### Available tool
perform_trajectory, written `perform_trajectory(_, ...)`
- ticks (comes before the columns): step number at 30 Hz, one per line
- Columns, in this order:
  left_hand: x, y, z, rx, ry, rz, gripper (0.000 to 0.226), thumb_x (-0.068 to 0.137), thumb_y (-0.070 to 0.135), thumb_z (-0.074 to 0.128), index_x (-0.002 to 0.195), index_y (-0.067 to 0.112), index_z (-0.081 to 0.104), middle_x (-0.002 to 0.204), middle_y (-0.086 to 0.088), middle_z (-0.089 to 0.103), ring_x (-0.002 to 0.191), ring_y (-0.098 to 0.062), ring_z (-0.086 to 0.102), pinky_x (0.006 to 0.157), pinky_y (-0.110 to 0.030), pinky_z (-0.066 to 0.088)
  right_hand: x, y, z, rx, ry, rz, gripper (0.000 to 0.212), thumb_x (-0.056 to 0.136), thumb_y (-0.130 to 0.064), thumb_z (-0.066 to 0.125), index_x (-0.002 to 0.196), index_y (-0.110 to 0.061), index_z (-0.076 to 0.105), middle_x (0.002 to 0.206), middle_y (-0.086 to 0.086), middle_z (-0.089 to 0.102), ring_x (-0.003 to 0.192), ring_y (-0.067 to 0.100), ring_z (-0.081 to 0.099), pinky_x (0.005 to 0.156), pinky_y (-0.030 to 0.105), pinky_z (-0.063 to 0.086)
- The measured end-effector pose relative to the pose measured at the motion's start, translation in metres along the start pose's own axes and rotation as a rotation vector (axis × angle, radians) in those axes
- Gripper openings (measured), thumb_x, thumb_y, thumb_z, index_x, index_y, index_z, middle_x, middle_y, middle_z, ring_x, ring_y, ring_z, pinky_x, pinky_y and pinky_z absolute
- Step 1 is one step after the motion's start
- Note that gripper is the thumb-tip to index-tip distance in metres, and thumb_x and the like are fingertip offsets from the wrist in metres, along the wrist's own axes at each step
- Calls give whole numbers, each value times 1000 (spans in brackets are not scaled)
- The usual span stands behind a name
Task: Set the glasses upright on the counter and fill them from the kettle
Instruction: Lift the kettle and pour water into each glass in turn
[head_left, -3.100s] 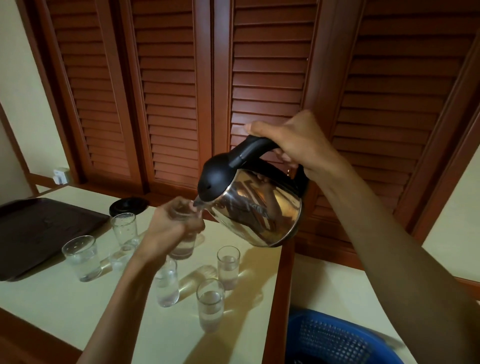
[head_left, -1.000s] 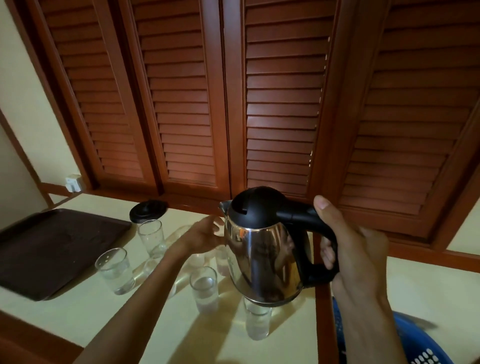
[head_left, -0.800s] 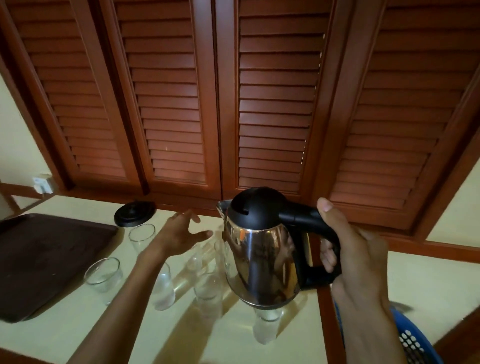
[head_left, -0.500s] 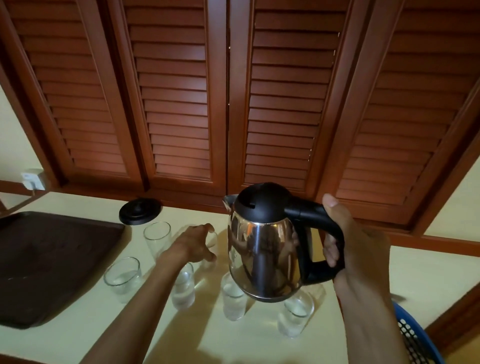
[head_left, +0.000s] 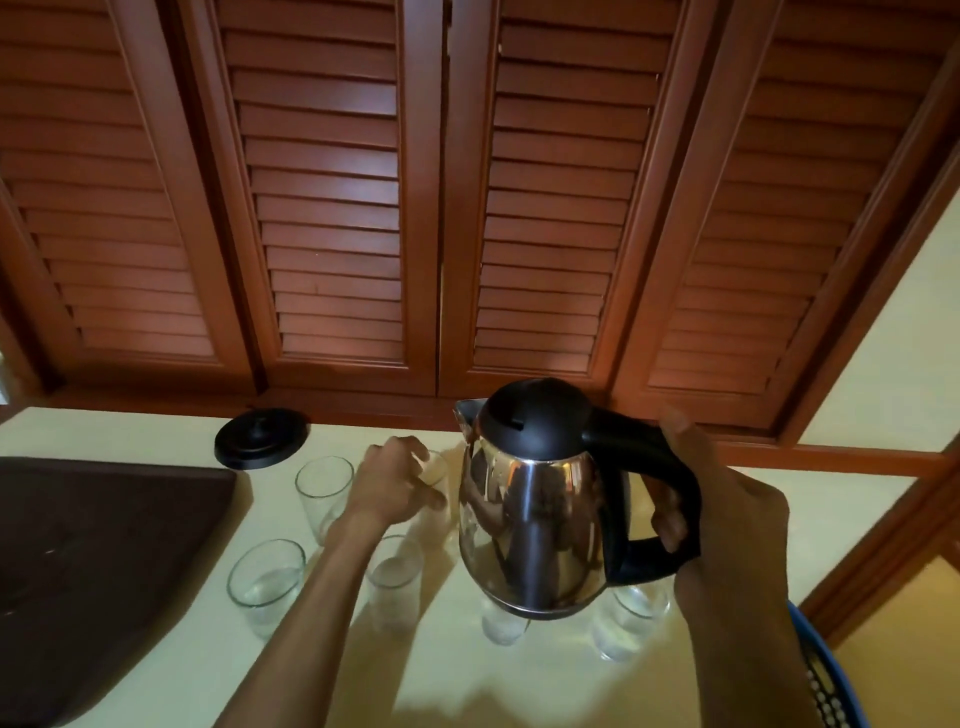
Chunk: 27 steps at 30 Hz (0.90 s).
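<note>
Since half a second ago, the left hand (head_left: 397, 480) has been closed further onto the glass (head_left: 435, 470) at the back of the group, and the kettle (head_left: 535, 512) has been kept upright in the air, little shifted. The left hand is now wrapped round that glass, fingers curled about its rim and side; whether the glass has been lifted off the counter (head_left: 156, 431) cannot be told. The right hand (head_left: 727, 525) is clenched round the kettle's black handle, thumb up along the top.

The step in hand is judged to be the steadying of this glass for filling. It is best held low on its wall, with fingers kept clear of the rim, and brought close under the spout before the kettle is tipped; the tipping should be slow, since the spout is wide and the glass narrow.

The kettle is polished steel with a black lid, and it is held above the front glasses, one of which (head_left: 501, 626) is half hidden beneath its base. Water is seen in the glass on the right (head_left: 626, 623) and in the two nearer the tray (head_left: 104, 545); the tall one (head_left: 322, 493) beside the round black kettle base (head_left: 261, 437) looks empty.
</note>
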<state>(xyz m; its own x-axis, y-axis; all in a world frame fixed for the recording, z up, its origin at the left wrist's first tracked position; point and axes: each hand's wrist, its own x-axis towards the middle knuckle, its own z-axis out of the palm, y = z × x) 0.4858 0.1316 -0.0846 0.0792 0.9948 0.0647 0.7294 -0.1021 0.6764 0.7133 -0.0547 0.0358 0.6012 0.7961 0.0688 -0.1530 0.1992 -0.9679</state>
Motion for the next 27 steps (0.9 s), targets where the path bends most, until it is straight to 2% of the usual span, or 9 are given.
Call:
perform_trajectory(6, -3, 19, -42, -436, 122, 84, 60, 41, 31, 99, 98, 29, 77, 92, 10, 80, 88, -10, 75, 82, -30, 57, -3, -1, 7, 16, 89, 24, 48, 68, -51, 73, 62, -8, 52, 42, 0, 46, 37, 11, 40, 55, 30, 39)
perform_trajectory(9, -13, 31, -49, -846, 58, 84, 55, 51, 10, 96, 101, 22, 79, 94, 6, 77, 90, -8, 70, 84, -26, 52, 0, 0, 10, 31, 100, 18, 48, 74, -51, 73, 67, -8, 53, 44, -1, 46, 37, 11, 42, 56, 30, 39)
perform_trajectory(12, -17, 36, -47, -1099, -72, 76, 54, 55, 15, 88, 106, 21, 74, 111, -4, 72, 107, -23, 65, 90, -36, 51, 4, 1, 14, 27, 96, 9, 47, 90, -44, 68, 63, -9, 52, 42, -1, 46, 35, 10, 42, 56, 30, 39)
perform_trajectory(14, -20, 38, -47, -1161, -142, 96, 52, 59, 17, 86, 107, 24, 68, 123, -12, 68, 114, -32, 62, 101, -53, 48, 7, 0, 15, 32, 61, 0, 47, 83, -49, 70, 61, -11, 54, 43, 0, 47, 37, 11, 43, 55, 30, 40)
perform_trajectory(16, -22, 37, -47, -1150, -157, 120, 51, 63, 11, 83, 109, 21, 63, 115, -15, 68, 105, -29, 67, 99, -53, 50, 11, -2, 17, 69, 11, -25, 43, 69, -55, 75, 62, -15, 60, 47, 0, 48, 39, 12, 43, 52, 28, 40)
perform_trajectory(19, -23, 36, -51, -981, -87, 174, 47, 66, 4, 77, 107, 12, 56, 101, -16, 70, 87, -23, 71, 85, -43, 54, 21, -5, 21, 38, -46, -126, 38, 77, -48, 74, 79, -12, 61, 50, -2, 49, 40, 13, 43, 49, 27, 39)
perform_trajectory(23, -24, 42, -54, -700, 9, 207, 42, 67, -9, 76, 100, 14, 62, 70, 9, 70, 65, -5, 64, 66, -22, 51, 38, -24, 34, -81, -85, -298, 49, 72, -44, 75, 94, -2, 62, 52, -4, 53, 40, 9, 48, 45, 18, 43)
perform_trajectory(25, -26, 42, -53, -634, 9, 203, 42, 62, -5, 79, 95, 17, 65, 67, 6, 69, 56, -6, 60, 56, -24, 47, 45, -34, 42, -144, -141, -347, 43, 70, -44, 74, 85, -6, 60, 50, -6, 55, 39, 6, 50, 44, 15, 43)
perform_trajectory(27, -30, 42, -53, -563, -3, 195, 40, 60, -1, 81, 91, 20, 66, 68, 6, 68, 55, -5, 59, 56, -29, 49, 52, -41, 48, -232, -220, -385, 41, 69, -47, 73, 73, -9, 60, 46, -6, 53, 36, 6, 49, 44, 14, 43)
